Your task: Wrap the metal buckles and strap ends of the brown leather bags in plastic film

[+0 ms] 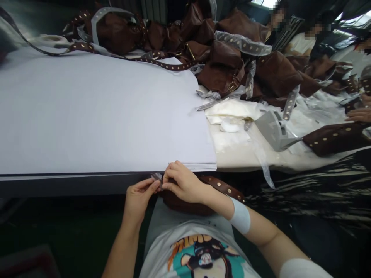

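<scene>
Bench edge, paper stack [116, 116] as landmark. Just below its near right corner, both hands pinch a small clear-wrapped piece [157, 177]: left hand [138, 197] on its left, right hand [185, 183] on its right; long axis unclear.

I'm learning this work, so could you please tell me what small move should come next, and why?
Probably a gentle peel with the right hand: the left hand pinches crinkled clear plastic, and the right fingertips are beside it.

1 bag [185, 206], seemingly on lap [162, 222]
</scene>
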The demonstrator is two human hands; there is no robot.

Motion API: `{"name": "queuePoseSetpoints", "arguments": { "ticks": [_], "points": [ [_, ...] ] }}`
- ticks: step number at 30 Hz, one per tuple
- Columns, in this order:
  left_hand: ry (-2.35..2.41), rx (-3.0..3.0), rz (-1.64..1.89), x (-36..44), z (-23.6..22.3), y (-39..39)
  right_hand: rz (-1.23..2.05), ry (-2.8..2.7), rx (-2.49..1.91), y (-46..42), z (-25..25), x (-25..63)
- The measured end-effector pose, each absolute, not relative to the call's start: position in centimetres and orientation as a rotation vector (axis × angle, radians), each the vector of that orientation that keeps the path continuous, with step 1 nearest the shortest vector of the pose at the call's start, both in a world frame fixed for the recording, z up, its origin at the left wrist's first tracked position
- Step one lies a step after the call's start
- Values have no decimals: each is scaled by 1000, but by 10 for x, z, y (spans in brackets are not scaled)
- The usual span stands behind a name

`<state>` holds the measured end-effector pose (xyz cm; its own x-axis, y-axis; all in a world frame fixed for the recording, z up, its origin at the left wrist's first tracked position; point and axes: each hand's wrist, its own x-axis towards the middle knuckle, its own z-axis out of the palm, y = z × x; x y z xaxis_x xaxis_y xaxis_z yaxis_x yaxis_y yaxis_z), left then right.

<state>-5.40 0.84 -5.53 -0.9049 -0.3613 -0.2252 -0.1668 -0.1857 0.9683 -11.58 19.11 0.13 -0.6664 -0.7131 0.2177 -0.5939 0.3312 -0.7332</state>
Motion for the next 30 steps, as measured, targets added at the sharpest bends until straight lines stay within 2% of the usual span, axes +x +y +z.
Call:
{"name": "queuePoseSetpoints", "arguments": {
  "ticks": [5,14,21,25,28,30],
  "points": [
    [-1895,572,-2307,-54,-60,7,-1213,2538,-1166,184,-5,-115],
    [-1957,334,-2317,-47,-63,-4,-1283,2537,-791,177,-2,-108],
    [-1879,400,-2311,-45,-80,1,-1696,2333,-404,178,-19,-115],
    [-1904,407,-2197,-40,-81,0,-1803,2451,-612,179,-34,-105],
    [-1996,337,-2021,-34,-79,-3,-1649,2618,-990,178,-36,-90],
    [-2079,264,-1778,-31,-75,-5,-1507,2654,-1144,175,-37,-84]
  ]
}}
